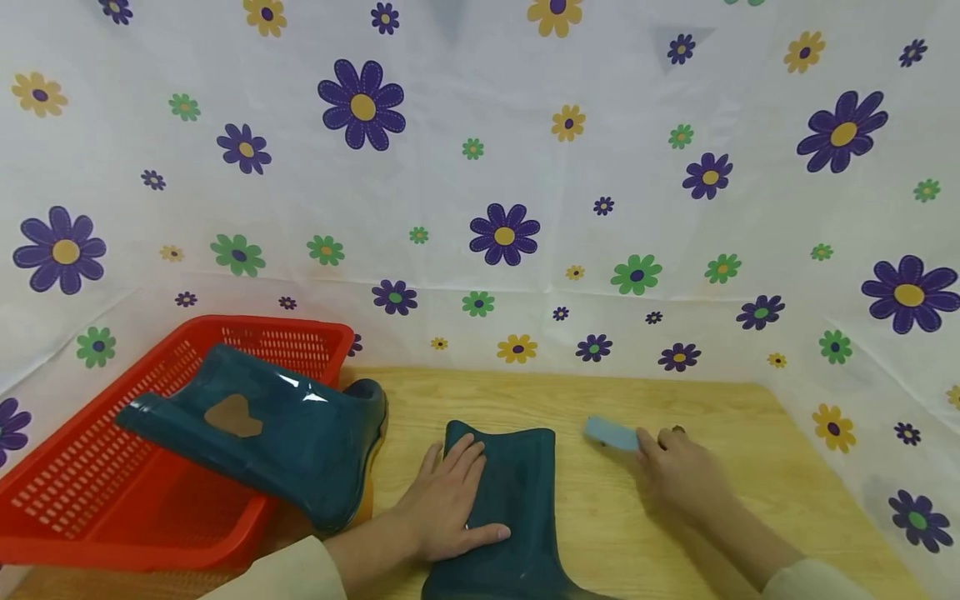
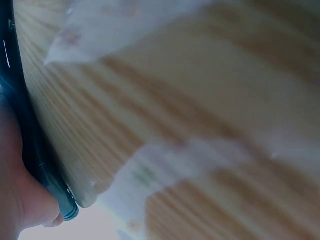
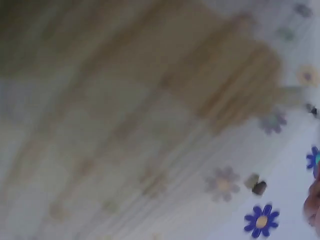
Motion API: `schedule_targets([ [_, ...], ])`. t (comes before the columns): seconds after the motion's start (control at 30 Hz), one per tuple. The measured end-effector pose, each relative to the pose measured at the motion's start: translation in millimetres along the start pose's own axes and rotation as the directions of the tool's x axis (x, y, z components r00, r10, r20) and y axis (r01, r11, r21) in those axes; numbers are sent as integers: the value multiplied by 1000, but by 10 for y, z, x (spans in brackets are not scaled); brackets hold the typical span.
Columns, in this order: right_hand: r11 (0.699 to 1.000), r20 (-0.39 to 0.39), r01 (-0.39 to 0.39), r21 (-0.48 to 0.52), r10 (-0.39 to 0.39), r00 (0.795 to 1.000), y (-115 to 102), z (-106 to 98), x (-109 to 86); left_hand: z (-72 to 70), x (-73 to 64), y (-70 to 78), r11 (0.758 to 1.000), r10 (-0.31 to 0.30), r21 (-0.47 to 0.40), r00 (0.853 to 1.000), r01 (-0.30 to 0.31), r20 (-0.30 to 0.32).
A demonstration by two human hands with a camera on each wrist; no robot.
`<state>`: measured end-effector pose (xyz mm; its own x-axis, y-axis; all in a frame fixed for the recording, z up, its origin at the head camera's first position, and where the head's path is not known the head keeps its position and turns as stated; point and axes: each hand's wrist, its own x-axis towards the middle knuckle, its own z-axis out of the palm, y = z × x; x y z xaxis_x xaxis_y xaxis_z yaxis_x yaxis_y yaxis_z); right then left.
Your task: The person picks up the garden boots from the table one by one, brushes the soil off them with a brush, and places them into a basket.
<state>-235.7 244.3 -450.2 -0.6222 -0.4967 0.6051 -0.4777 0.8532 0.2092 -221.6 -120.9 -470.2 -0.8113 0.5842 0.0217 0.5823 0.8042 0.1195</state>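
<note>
A dark teal rubber boot (image 1: 517,492) lies on its side on the wooden table, its shaft opening pointing away from me. My left hand (image 1: 450,504) rests on the shaft with fingers spread and straight; in the left wrist view that hand (image 2: 35,200) lies along the boot's glossy edge (image 2: 42,160). To the right of the boot, my right hand (image 1: 686,475) pinches a flat light blue piece (image 1: 612,433) by one end, held apart from the boot. Only a sliver of the right hand (image 3: 312,207) shows at the right wrist view's edge.
A red plastic basket (image 1: 255,517) stands at the left. Across its rim leans a second teal boot (image 1: 300,425) with a brown irregular patch (image 1: 234,416) on its shaft. A flower-printed white cloth (image 1: 442,183) rises behind the wooden table (image 1: 675,400) and along its sides.
</note>
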Motion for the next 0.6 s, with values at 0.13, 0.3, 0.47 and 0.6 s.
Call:
schedule_targets([
  [0.13,959,177,-278,-55,283,942,63,-182,-15,0,-36,6,1000,3,3,1000,-3,-1],
  [0.3,937,184,-348,-34,348,919,162,-248,-18,-34,-29,8,1000,3,13,1000,-3,6],
  [0.47,978,70,-208,-26,209,975,189,-171,-77,-52,-24,26,1000,2,4,1000,-2,12],
  [0.6,998,-48,-53,-39,51,998,194,-76,-141,-86,-29,51,1000,-3,14,1000,2,25],
])
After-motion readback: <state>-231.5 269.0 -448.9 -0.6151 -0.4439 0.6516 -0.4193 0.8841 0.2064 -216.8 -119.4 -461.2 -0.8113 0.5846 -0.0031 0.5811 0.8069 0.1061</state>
